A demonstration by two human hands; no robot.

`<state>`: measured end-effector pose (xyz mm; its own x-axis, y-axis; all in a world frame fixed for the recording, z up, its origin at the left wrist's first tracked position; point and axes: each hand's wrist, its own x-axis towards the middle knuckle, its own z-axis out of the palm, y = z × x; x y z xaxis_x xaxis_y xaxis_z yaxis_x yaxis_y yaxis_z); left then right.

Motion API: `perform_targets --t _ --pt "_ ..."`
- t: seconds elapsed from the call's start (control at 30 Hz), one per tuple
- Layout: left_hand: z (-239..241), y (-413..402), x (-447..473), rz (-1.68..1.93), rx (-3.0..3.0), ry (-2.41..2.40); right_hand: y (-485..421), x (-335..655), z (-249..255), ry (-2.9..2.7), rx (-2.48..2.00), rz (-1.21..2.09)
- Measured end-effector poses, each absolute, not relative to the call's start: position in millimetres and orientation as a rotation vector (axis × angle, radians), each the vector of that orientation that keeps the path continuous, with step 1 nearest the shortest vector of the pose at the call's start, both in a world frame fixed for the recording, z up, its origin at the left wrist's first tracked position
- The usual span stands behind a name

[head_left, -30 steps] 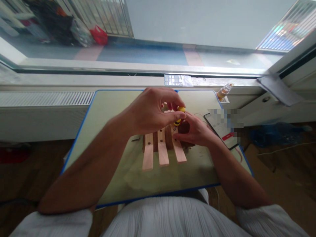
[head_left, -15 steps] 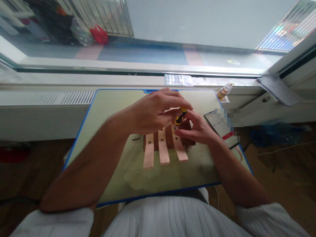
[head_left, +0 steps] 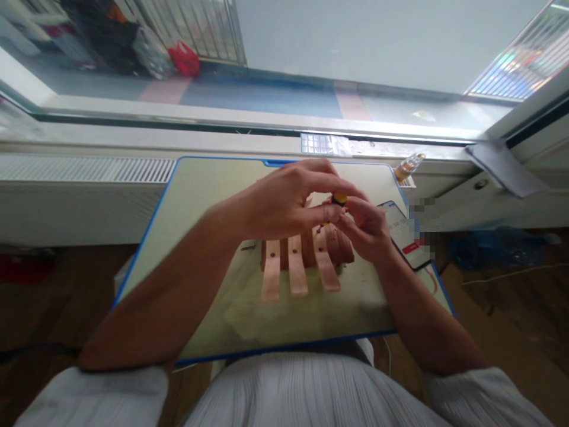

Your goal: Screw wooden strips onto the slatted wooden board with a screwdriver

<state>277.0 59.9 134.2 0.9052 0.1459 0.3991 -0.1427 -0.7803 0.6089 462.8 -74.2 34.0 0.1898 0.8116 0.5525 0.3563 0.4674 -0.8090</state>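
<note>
My left hand (head_left: 296, 198) reaches over a brown wooden block (head_left: 341, 246), its thumb and fingers closed round the handle of a small yellow and black screwdriver (head_left: 339, 200). The tool's lower end is mostly hidden behind the fingers. My right hand (head_left: 365, 225) is beside the handle, thumb and fingertips pinched together; whatever they hold is hidden. Across the block lie three pale wooden strips, a left strip (head_left: 271, 279), a middle strip (head_left: 297, 276) and a right strip (head_left: 329, 276). Each strip sticks out toward me and shows a dark screw or hole.
The blue-edged folding table (head_left: 213, 332) stands against a radiator (head_left: 89, 169) below a window. A phone (head_left: 406, 237) lies at its right side, near a clear bottle with amber contents (head_left: 408, 168). A small metal piece (head_left: 248, 244) lies left of the block.
The right fingertips have left the right strip and moved up to the screwdriver handle. My left hand and the screwdriver have shifted slightly right, and the handle now tips more toward my right hand.
</note>
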Motion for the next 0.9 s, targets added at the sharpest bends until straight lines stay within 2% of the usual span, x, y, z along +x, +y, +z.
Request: perform_targets --t 0.27,0.9 --pt "124.0 57.8 283.7 0.787 2.32 0.162 -76.4 461.8 37.4 -1.411 -1.206 0.438" --pt "131.6 56.1 282.2 0.686 2.273 0.082 -78.2 458.3 38.7 -1.41 -1.2 0.462"
